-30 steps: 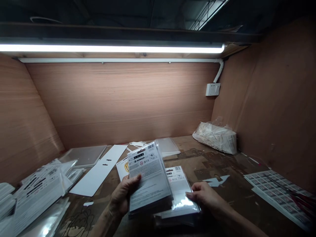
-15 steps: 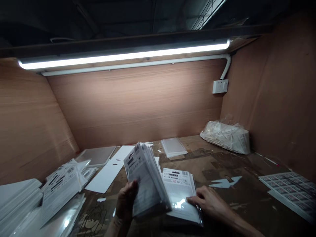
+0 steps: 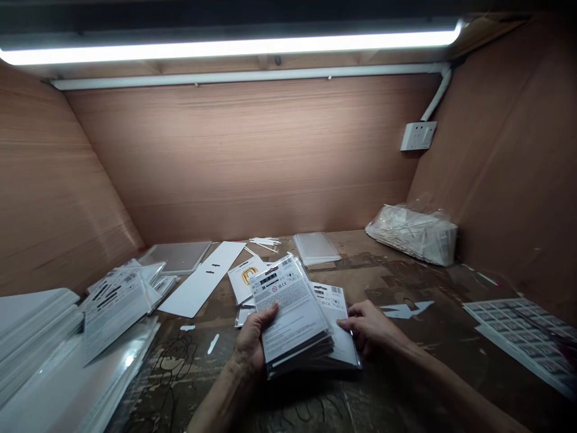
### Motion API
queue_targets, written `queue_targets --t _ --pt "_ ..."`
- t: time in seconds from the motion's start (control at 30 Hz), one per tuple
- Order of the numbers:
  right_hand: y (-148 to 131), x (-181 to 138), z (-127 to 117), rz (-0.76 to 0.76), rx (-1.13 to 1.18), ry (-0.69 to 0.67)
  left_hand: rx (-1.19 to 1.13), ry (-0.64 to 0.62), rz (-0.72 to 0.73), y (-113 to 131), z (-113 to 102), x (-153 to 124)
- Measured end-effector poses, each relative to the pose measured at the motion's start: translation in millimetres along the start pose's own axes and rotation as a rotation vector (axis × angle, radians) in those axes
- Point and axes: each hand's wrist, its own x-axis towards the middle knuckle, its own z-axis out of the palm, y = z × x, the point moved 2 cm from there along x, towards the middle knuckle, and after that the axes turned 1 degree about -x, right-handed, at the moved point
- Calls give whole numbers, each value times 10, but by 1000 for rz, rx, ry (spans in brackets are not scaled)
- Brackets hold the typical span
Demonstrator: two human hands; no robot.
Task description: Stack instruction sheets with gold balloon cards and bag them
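Wall (image 3: 252,156) of wood across the back, brown worn table (image 3: 378,394) below. Lamp (image 3: 270,45), lit, runs along the top; white pipe (image 3: 252,78) just under it. Sheets (image 3: 36,337) piled at the far left, printed cards (image 3: 119,307) beside them, tilted. Sticker sheets (image 3: 518,337) at the far right, overlapping. White strip (image 3: 207,282) with two slots lies left of centre. Clear bag (image 3: 410,234), filled with pale stuff, back right. Stack (image 3: 293,313) of printed packs at front centre, held up, backs showing. Left hand (image 3: 252,340) grips its left edge, thumb on top. Right hand (image 3: 367,328) pinches the right edge of another pack (image 3: 340,331), partly behind the stack. Clear sheets (image 3: 315,249) near the wall, behind the stack. Gold-logo card (image 3: 241,279) just left of the stack, partly covered. Socket (image 3: 418,136) upper right. Paper cut-out (image 3: 408,310) beyond the right hand. White scrap (image 3: 213,344) left of the left hand.
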Motion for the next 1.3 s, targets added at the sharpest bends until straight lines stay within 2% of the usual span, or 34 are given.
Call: queue_targets --t 0.13,0.33,0.53,0.73,0.9,1.13,1.3 --pt "-27 66 46 -32 15 12 47 57 -16 -30 13 -7" --pt "-17 98 55 -2 144 -32 274 78 -24 -66 244 114" --pt "-65 -30 -4 47 336 -28 547 198 132 -94 247 260" --pt "-197 -72 -2 116 283 26 737 303 273 -107 176 297" --pt "-249 -142 44 64 289 85 909 353 331 -111 148 259" --pt "-254 -191 102 16 358 115 1003 333 361 -114 212 128" --pt "-238 -113 154 37 508 61 990 325 392 -116 253 64"
